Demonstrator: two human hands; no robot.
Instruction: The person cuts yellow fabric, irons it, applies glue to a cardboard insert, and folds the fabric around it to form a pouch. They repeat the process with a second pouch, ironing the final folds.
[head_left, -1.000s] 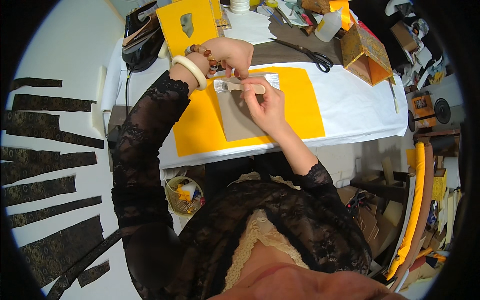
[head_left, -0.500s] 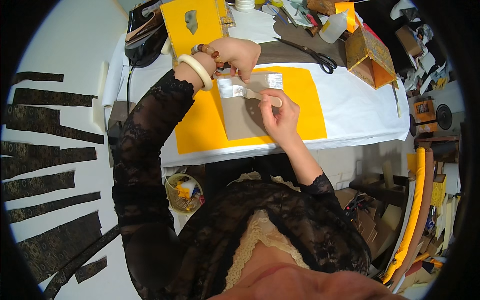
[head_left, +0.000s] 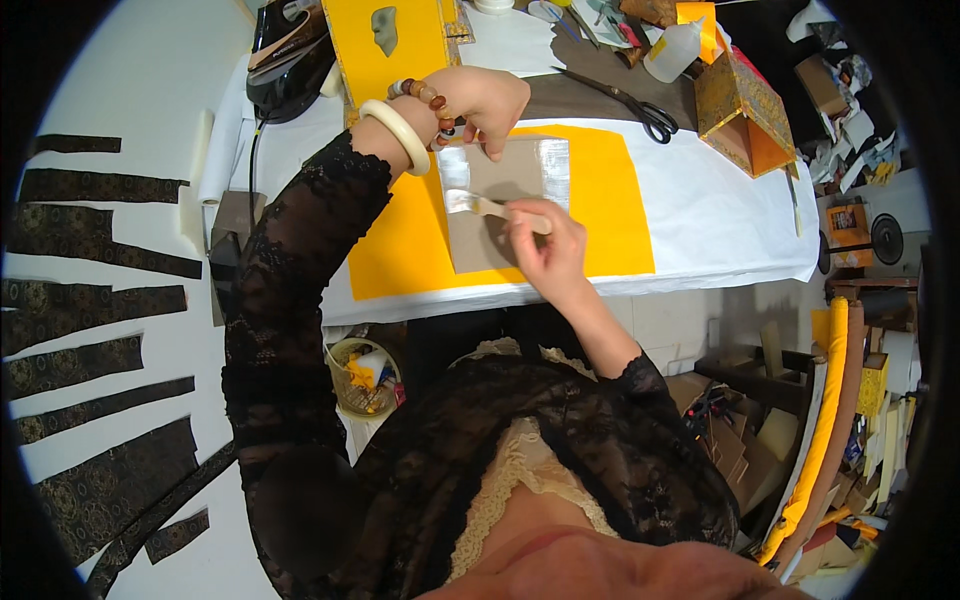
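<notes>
Head view, right grip (head_left: 550, 248) clasping brush (head_left: 491, 208), bristles (head_left: 464, 202) leftward, handle (head_left: 502, 212) slanting down-right (left grip (head_left: 490, 103) unclear, at board (head_left: 480, 245))

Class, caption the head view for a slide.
Right hand holding brush to white-streaked grey board on yellow sheet, left hand at board's far edge.

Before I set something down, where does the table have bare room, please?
Bare room shows on the white cloth, right of the yellow sheet and nearer you than the patterned box. A narrower patch lies on the sheet, left of the grey board. The far side is crowded: scissors, bottle, black iron.
</notes>
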